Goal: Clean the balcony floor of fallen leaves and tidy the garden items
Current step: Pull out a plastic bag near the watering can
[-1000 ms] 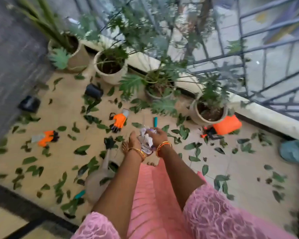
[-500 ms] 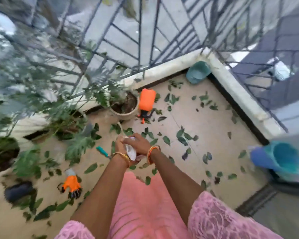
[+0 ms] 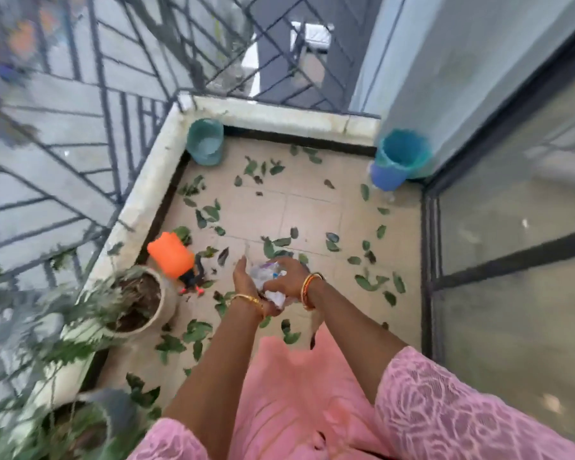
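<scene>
Both my hands meet in front of me over the tiled balcony floor (image 3: 312, 210), holding a crumpled clear and white plastic bag (image 3: 269, 280). My left hand (image 3: 246, 287) cups it from the left and below. My right hand (image 3: 287, 277) grips it from above. Several green fallen leaves (image 3: 210, 212) lie scattered on the tiles. An orange spray bottle (image 3: 170, 257) lies on its side near the left parapet, left of my hands.
A potted plant (image 3: 136, 300) stands at the left wall, another pot (image 3: 90, 423) nearer me. A teal bucket (image 3: 206, 141) sits in the far left corner, a blue bin with a teal liner (image 3: 397, 159) in the far right corner. Glass door (image 3: 512, 260) at right, metal railing (image 3: 80, 127) at left.
The view has swung right, from the row of pots and orange gloves to the balcony's far end. My hands have stayed together on the plastic bag.
</scene>
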Demonstrator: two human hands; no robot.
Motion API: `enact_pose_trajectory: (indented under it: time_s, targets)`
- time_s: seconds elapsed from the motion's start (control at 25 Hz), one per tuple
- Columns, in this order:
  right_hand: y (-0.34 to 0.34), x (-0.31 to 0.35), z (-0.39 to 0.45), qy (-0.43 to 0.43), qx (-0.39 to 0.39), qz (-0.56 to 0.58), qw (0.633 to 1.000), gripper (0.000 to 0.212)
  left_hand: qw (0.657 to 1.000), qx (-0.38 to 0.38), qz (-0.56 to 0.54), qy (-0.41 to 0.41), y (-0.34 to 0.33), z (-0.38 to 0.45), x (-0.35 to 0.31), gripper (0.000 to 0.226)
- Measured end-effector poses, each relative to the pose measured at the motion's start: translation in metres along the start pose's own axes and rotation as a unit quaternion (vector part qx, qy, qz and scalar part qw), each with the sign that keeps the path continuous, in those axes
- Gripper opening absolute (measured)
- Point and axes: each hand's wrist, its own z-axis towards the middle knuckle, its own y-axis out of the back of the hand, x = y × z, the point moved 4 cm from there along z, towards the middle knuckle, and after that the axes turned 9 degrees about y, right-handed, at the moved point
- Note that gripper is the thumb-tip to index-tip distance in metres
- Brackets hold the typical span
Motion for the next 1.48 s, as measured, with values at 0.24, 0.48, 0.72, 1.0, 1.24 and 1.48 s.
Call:
enact_pose_trajectory:
  time_s: [0.24, 0.48, 0.72, 1.0, 1.24, 1.48]
  targets:
    - [0.116, 0.004, 0.038, 0.053, -0.029, 0.026, 0.998, 0.043, 0.994, -0.036, 0.096, 0.028, -0.126, 0.048, -0.004, 0.055]
    - [0.213, 0.020, 0.062, 0.089, 0.014, 0.088, 0.992, 0.028, 0.982, 0.018, 0.178, 0.057, -0.223, 0.086, -0.027, 0.066]
    - [0.287, 0.027, 0.113, 0.094, -0.126, 0.081, 0.984, 0.037, 0.968, 0.044, 0.231, 0.089, -0.309, 0.123, -0.058, 0.068]
    - [0.398, 0.055, 0.180, 0.056, -0.317, 0.245, 0.914, 0.051, 0.951, 0.059, 0.273, 0.134, -0.433, 0.189, -0.106, 0.068]
    - [0.482, 0.043, 0.226, 0.017, -0.446, 0.421, 0.789, 0.054, 0.924, 0.029, 0.360, 0.128, -0.513, 0.246, -0.121, 0.030]
    - [0.578, -0.005, 0.276, -0.054, -0.439, 0.447, 0.778, 0.057, 0.879, 0.011, 0.461, 0.124, -0.595, 0.312, -0.107, 0.035]
